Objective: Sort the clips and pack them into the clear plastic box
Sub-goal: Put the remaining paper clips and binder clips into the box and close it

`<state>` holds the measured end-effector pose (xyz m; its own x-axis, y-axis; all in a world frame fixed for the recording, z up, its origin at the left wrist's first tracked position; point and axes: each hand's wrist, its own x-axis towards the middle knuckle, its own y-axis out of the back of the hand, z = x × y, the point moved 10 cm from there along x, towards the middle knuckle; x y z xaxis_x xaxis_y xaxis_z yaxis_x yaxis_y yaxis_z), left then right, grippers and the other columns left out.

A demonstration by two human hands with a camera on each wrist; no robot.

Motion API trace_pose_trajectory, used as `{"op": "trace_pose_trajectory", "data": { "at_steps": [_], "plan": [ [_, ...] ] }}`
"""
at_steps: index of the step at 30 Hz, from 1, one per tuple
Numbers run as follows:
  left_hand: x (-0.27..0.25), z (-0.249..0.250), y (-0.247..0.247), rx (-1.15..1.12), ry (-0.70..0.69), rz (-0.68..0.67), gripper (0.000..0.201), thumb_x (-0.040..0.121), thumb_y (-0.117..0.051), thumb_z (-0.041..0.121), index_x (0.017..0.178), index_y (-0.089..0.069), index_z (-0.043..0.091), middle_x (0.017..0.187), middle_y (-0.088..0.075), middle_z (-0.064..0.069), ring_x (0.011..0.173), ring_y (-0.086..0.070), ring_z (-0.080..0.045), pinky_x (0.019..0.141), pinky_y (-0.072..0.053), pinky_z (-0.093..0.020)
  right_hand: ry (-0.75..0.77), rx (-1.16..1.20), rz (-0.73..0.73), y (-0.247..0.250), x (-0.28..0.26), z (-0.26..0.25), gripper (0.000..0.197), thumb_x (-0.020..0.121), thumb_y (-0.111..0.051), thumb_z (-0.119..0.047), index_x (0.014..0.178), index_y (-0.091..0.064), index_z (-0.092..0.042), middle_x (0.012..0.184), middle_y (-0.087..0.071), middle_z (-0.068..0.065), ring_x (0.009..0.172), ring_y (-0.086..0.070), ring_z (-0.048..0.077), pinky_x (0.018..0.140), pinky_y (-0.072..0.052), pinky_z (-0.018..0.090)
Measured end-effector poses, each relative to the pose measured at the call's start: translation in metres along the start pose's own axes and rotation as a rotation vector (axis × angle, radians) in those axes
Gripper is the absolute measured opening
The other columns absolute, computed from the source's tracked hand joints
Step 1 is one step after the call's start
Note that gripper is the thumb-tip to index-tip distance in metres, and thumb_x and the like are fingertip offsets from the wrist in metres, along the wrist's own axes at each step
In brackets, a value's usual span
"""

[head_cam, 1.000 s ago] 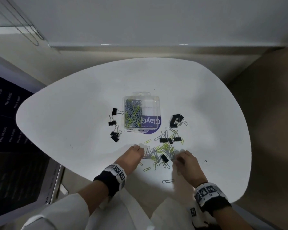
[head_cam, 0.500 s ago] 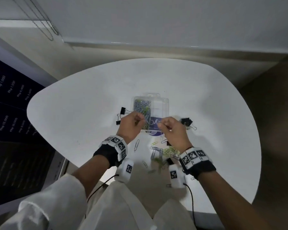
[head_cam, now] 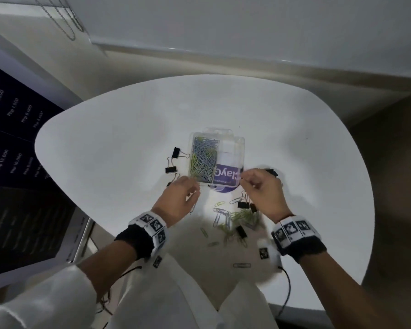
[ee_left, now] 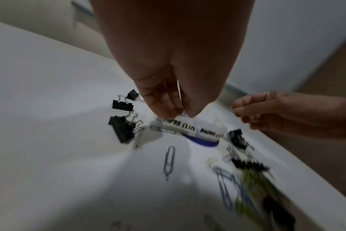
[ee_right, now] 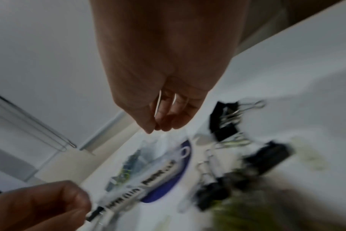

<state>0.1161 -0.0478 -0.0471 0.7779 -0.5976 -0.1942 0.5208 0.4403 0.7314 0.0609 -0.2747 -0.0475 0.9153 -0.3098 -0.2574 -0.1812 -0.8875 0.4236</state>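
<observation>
the clear box (head_cam: 217, 160), light and stiff, sits mid-table (head_cam: 105, 148); the loose paper clips (head_cam: 233, 218) just near of it are thin, slippery wire, so pinch them by a loop. your left hand (head_cam: 179, 198) and right hand (head_cam: 262, 191) hover at the box's near edge, fingertips pinched together, but you cannot tell what they hold.

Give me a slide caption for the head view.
Both hands, left hand and right hand, hover by a clear plastic box of paper clips.

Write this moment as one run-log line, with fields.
left hand: pinching, content unclear | right hand: same | clear plastic box: paper clips in left compartment | binder clips: unpacked
</observation>
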Motion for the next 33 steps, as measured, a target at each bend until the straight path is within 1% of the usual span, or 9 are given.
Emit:
{"op": "trace_pose_trajectory", "data": {
  "at_steps": [2,4,7,11,18,22,25,29,33],
  "plan": [
    [-0.015,-0.003,-0.023,0.075,-0.019,-0.132,0.017,0.090,-0.058,0.030,0.104,-0.059,0.020,0.101,-0.053,0.004,0.091,-0.052,-0.012,0.084,-0.050,-0.037,-0.001,-0.055,-0.041,0.018,-0.019,0.024,0.016,0.084,-0.073,-0.005,0.092,-0.075,-0.019,0.089,-0.072,-0.011,0.083,-0.068,0.002,0.075,-0.055,0.020],
    [-0.029,-0.006,-0.045,0.167,0.013,-0.260,0.046,0.085,-0.063,0.036,0.125,-0.051,0.017,0.122,-0.045,-0.002,0.110,-0.044,-0.020,0.098,-0.043,-0.038,0.005,-0.156,-0.120,0.026,-0.034,0.045,0.024,0.082,-0.072,-0.001,0.093,-0.075,-0.021,0.093,-0.070,-0.010,0.084,-0.066,0.005,0.076,-0.057,0.029],
    [-0.038,-0.001,-0.062,0.237,0.048,-0.304,0.068,0.083,-0.069,0.033,0.140,-0.037,0.013,0.132,-0.036,-0.009,0.117,-0.034,-0.026,0.104,-0.037,-0.039,0.066,-0.272,-0.236,0.022,-0.049,0.066,0.039,0.078,-0.072,-0.002,0.111,-0.070,-0.022,0.111,-0.058,-0.011,0.104,-0.057,0.010,0.088,-0.053,0.033],
    [-0.038,0.020,-0.078,0.140,0.042,-0.263,0.047,0.087,-0.061,0.017,0.131,-0.046,0.011,0.126,-0.043,-0.010,0.113,-0.039,-0.024,0.100,-0.039,-0.039,0.081,-0.319,-0.304,0.011,-0.056,0.079,0.047,0.078,-0.079,-0.019,0.122,-0.064,-0.027,0.120,-0.046,-0.015,0.117,-0.049,0.013,0.097,-0.049,0.035],
    [-0.024,0.070,-0.094,0.256,-0.103,-0.176,0.049,0.078,-0.071,0.014,0.124,-0.055,0.004,0.122,-0.052,-0.017,0.108,-0.050,-0.032,0.085,-0.051,-0.040,0.259,-0.520,-0.344,-0.014,-0.068,0.058,0.046,0.081,-0.074,-0.017,0.124,-0.062,-0.027,0.116,-0.047,-0.010,0.107,-0.045,0.012,0.088,-0.049,0.029],
    [-0.019,0.062,-0.102,0.229,-0.044,-0.189,0.029,0.082,-0.064,0.008,0.111,-0.060,0.005,0.110,-0.054,-0.014,0.101,-0.050,-0.029,0.083,-0.050,-0.041,0.293,-0.630,-0.230,-0.013,-0.075,0.051,0.047,0.074,-0.074,-0.013,0.119,-0.062,-0.025,0.115,-0.051,-0.001,0.104,-0.047,0.022,0.075,-0.052,0.030],
    [-0.019,0.051,-0.099,0.261,-0.025,-0.208,0.016,0.084,-0.061,0.004,0.100,-0.061,0.005,0.105,-0.055,-0.014,0.095,-0.051,-0.029,0.078,-0.050,-0.042,0.249,-0.637,-0.230,-0.016,-0.082,0.061,0.039,0.076,-0.074,-0.018,0.114,-0.064,-0.022,0.110,-0.053,0.000,0.098,-0.051,0.023,0.067,-0.054,0.033],
    [-0.023,0.047,-0.092,0.439,-0.113,-0.244,0.022,0.063,-0.073,-0.001,0.081,-0.063,0.007,0.092,-0.056,-0.012,0.082,-0.051,-0.027,0.063,-0.049,-0.034,0.232,-0.640,-0.262,-0.025,-0.090,0.070,0.041,0.087,-0.067,-0.022,0.127,-0.058,-0.025,0.114,-0.049,0.001,0.103,-0.052,0.021,0.069,-0.054,0.032],
    [-0.028,0.041,-0.097,0.551,-0.120,-0.277,0.033,0.062,-0.071,-0.003,0.093,-0.062,0.004,0.108,-0.057,-0.019,0.089,-0.052,-0.030,0.072,-0.052,-0.036,0.184,-0.630,-0.258,-0.032,-0.089,0.072,0.042,0.091,-0.059,-0.015,0.131,-0.052,-0.024,0.122,-0.048,0.004,0.109,-0.050,0.024,0.079,-0.054,0.035]
  ]
}}
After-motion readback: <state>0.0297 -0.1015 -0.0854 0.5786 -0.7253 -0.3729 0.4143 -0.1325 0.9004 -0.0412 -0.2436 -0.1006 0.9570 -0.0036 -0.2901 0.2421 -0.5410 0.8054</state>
